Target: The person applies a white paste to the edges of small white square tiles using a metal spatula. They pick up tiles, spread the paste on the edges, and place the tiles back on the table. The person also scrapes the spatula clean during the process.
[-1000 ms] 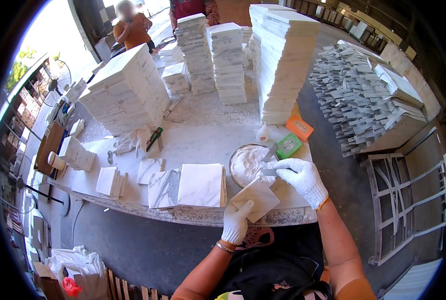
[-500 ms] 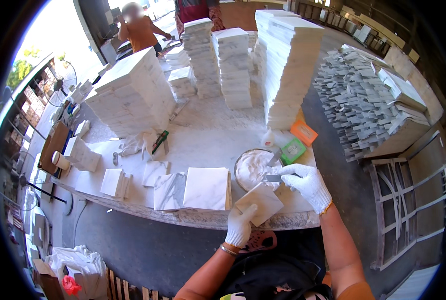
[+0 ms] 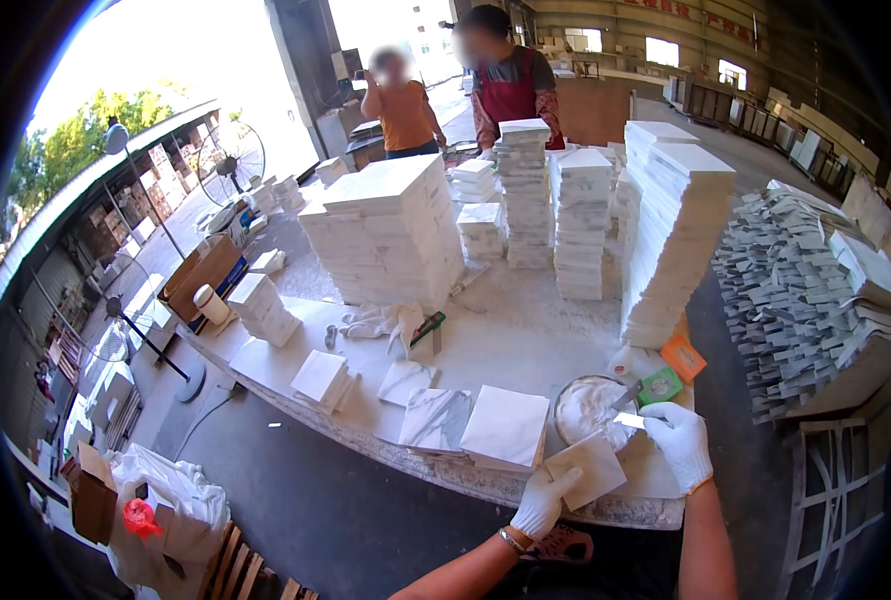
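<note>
In my gloved left hand point(image 3: 540, 504) is a square pale tile point(image 3: 588, 472), gripped by its near left corner with the thumb on top. The tile is held at the table's front edge, just in front of a round bowl point(image 3: 557, 414) of white paste point(image 3: 584, 404). My gloved right hand point(image 3: 680, 445) closes on a putty knife, its flat blade point(image 3: 630, 421) pointing left over the bowl's right side. Another grey blade point(image 3: 627, 397) rests in the bowl. Left of the bowl lie white marble tiles point(image 3: 506, 425) and a grey-veined tile point(image 3: 436, 419).
Behind the bowl are a small white bottle point(image 3: 621, 360), a green box point(image 3: 659, 386) and an orange box point(image 3: 683, 359). Tall tile stacks point(image 3: 678, 230) stand farther back. A green-handled tool point(image 3: 428, 326) lies by crumpled gloves point(image 3: 381, 322). Two people stand beyond the table.
My view has turned up and left, bringing more of the two people and the hall into sight. Both hands keep their holds, and the putty knife still points over the bowl.
</note>
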{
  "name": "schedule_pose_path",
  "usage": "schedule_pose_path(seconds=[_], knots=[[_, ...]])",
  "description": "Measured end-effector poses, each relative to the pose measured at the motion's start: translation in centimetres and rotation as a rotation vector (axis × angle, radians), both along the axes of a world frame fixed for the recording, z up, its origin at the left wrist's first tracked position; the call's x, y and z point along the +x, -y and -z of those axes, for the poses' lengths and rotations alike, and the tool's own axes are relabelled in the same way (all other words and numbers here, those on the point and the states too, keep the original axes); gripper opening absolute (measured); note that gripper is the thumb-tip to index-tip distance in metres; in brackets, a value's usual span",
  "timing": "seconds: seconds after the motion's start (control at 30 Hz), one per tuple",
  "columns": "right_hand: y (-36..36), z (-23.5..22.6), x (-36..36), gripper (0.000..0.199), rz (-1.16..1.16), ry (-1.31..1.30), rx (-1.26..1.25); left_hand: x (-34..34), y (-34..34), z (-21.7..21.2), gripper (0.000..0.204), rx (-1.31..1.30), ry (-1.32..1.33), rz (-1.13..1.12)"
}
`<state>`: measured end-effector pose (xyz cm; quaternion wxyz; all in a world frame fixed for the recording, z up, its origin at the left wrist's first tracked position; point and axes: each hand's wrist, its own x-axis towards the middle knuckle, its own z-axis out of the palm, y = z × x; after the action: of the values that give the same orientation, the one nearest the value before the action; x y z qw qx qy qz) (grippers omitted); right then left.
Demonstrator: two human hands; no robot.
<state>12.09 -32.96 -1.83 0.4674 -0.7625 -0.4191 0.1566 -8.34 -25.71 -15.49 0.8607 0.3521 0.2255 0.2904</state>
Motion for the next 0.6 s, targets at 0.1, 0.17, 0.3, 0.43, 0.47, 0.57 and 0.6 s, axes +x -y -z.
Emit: schedule_pose_path(seconds=[0.1,0.17,0.3,0.43,0.47,0.57,0.6], knots=[[-1.3,4.7,1.2,0.016,-0.04,0.385,-0.042,0.1,0.1,-0.5,0.042,0.01,-0.003,0.008],[-1.9,4.4,0.0,0.011,-0.023,0.524,-0.138,0.1,0.2,-1.0,0.042,-0.012,0.013,-0.015],[-1.8,3.4,-0.5,0.01,-0.021,0.755,-0.124,-0.1,-0.1,-1.1,0.042,0.006,-0.02,-0.01],[-0.8,3.2,-0.3,0.015,-0.025,0.852,-0.068,-0.1,-0.2,-0.4,0.042,0.011,-0.007,-0.006],[-0.7,3.1,-0.1,0.017,-0.033,0.874,-0.08,0.0,-0.2,-0.5,0.042,0.006,0.001,-0.006],[0.4,2.5,-0.5,0.022,0.094,0.732,-0.001,0.0,-0.2,-1.1,0.042,-0.045,0.016,-0.021],[0.8,2.7,-0.4,0.023,0.111,0.662,0.018,0.1,0.0,-1.5,0.042,-0.08,0.022,-0.04]])
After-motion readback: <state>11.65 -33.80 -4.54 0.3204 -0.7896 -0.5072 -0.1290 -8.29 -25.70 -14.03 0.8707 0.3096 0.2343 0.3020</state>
